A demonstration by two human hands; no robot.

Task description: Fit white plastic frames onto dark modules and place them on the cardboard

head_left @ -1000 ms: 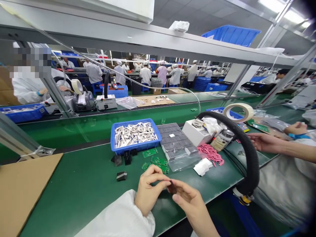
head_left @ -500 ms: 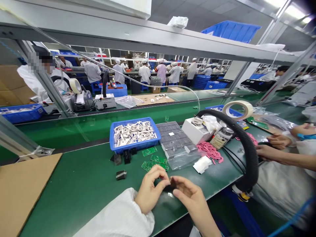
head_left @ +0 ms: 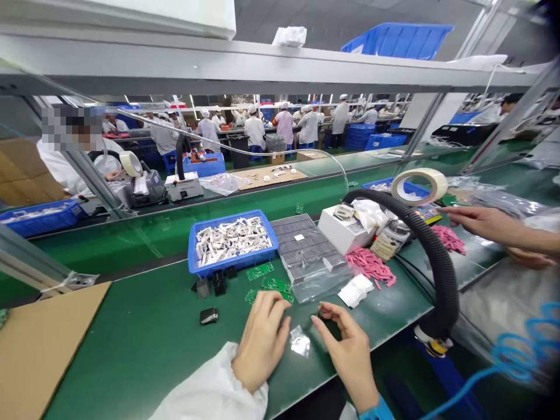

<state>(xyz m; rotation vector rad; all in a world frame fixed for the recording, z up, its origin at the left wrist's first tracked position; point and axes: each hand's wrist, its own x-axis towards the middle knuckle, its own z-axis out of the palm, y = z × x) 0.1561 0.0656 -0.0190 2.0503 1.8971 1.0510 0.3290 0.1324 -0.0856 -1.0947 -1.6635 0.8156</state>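
Observation:
My left hand (head_left: 262,335) lies low over the green belt with its fingers stretched out. The fingertips are beside the green circuit boards (head_left: 275,284), and the hand holds nothing. My right hand (head_left: 345,344) is curled, and its thumb and forefinger pinch a small dark part (head_left: 322,318) just above the belt. A small clear film piece (head_left: 300,344) lies on the belt between my hands. A black part (head_left: 209,315) rests to the left of my left hand.
Behind my hands stand a blue tray of white parts (head_left: 231,239), a bagged tray of grey parts (head_left: 306,248), pink pieces (head_left: 371,265) and a white box (head_left: 339,230). A black corrugated hose (head_left: 441,268) arches on the right, where a co-worker's hand (head_left: 476,220) reaches in. Cardboard (head_left: 39,344) lies at the left.
My hands have come apart and dropped to the belt. The left hand let go and opened toward the green boards. The clear film now lies on the belt.

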